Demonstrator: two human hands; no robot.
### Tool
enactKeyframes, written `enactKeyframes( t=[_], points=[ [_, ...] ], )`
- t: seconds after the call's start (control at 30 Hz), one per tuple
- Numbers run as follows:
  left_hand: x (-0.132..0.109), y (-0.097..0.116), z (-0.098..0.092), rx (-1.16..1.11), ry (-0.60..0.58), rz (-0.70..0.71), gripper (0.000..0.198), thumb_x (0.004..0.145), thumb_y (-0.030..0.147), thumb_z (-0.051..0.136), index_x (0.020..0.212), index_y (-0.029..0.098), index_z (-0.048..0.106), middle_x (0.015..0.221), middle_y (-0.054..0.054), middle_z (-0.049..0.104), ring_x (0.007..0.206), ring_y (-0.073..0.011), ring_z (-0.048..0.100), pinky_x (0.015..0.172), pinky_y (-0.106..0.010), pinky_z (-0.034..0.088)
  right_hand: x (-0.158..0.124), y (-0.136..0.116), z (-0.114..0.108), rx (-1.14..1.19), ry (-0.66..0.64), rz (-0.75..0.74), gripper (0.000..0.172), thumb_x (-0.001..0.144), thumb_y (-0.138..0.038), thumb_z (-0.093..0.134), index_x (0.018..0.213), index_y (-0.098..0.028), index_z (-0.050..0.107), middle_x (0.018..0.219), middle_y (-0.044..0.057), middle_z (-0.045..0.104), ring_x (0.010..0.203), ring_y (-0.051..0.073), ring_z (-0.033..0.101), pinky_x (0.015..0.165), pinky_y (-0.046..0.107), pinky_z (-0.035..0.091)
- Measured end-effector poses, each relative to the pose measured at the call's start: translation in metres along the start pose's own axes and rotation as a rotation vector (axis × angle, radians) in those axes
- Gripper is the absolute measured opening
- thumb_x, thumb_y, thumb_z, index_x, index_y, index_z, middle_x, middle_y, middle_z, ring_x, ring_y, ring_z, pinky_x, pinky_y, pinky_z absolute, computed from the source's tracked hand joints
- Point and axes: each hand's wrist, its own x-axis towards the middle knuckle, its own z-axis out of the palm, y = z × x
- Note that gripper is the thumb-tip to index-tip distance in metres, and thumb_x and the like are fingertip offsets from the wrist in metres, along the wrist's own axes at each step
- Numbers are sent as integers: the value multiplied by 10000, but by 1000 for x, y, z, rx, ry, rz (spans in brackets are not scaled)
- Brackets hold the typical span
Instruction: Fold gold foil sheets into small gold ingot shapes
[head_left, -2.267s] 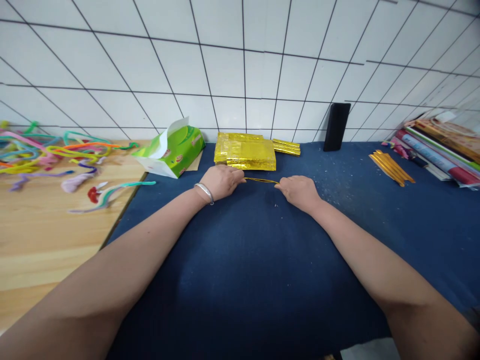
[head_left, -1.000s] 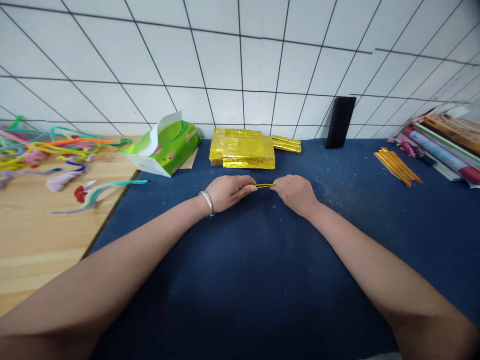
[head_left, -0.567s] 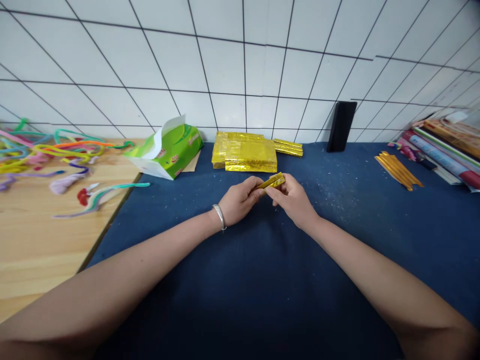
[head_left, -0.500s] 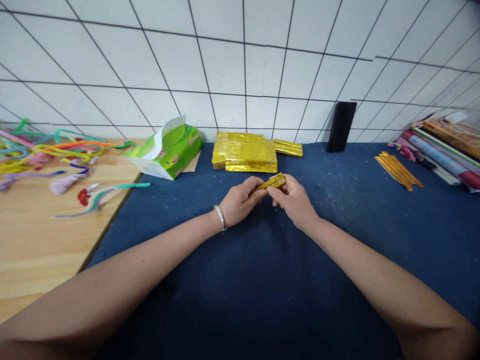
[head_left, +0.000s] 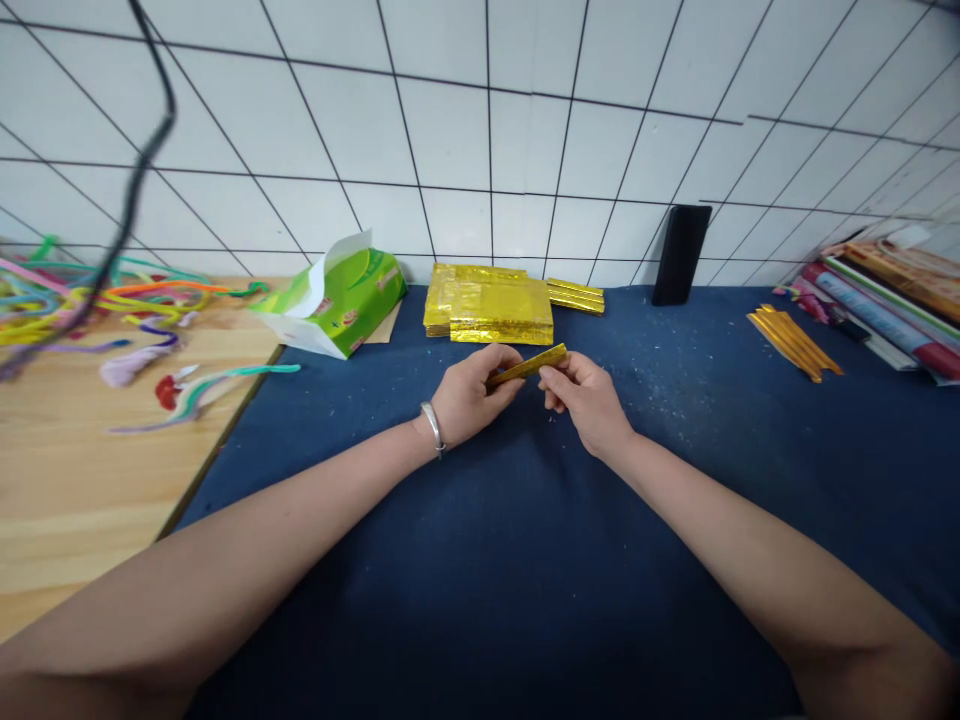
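A narrow folded strip of gold foil paper (head_left: 531, 366) slants between my two hands above the dark blue cloth. My left hand (head_left: 474, 392), with a silver bangle at the wrist, is closed round its lower left end. At the upper right end, the thumb and fingers of my right hand (head_left: 589, 397) pinch it. Just behind my hands lies a stack of gold foil sheets (head_left: 502, 305), with several folded gold strips (head_left: 576, 295) beside it on the right.
A green paper packet (head_left: 352, 300) stands left of the stack. Colourful pipe cleaners (head_left: 142, 300) cover the wooden board (head_left: 97, 500). A black phone (head_left: 681, 255) leans on the tiled wall. More gold strips (head_left: 795, 341) and piled books (head_left: 892, 300) lie right. A blurred dark cord (head_left: 142, 165) hangs upper left.
The gold strip now shows as one longer straight piece, and the fingers of my two hands are a little farther apart. A dark cord has come into view at the upper left.
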Motion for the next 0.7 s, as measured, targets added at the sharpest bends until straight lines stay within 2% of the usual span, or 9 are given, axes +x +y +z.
enactKeyframes(
  t=[0.3, 0.4, 0.5, 0.7],
  points=[
    [-2, 1, -3, 161, 114, 110, 191, 825, 262, 543, 1001, 189, 565, 919, -41, 638, 803, -134, 586, 723, -252, 466, 0, 1, 0, 3, 1, -1, 249, 801, -432, 565, 786, -191, 507, 654, -37, 537, 513, 65, 478, 483, 211, 369],
    [-2, 2, -3, 99, 111, 52, 192, 833, 289, 537, 998, 196, 570, 904, -34, 643, 762, -127, 587, 685, -244, 465, 0, 3, 0, 6, 6, 0, 252, 803, -438, 564, 778, -194, 504, 650, -36, 543, 508, 65, 483, 478, 208, 373],
    [-3, 5, -1, 3, 78, -50, 183, 857, 316, 504, 983, 195, 561, 775, -5, 624, 623, -99, 553, 583, -222, 437, 0, 2, 0, 15, 13, 7, 258, 812, -451, 549, 782, -201, 493, 645, -37, 554, 481, 63, 483, 458, 206, 371],
    [-7, 13, 4, -69, 3, -120, 178, 859, 333, 506, 960, 192, 544, 705, 17, 600, 572, -81, 513, 539, -205, 397, 0, 2, 1, 41, 16, 41, 268, 821, -443, 531, 964, -219, 496, 639, -46, 561, 414, 63, 473, 390, 201, 347]
  ],
)
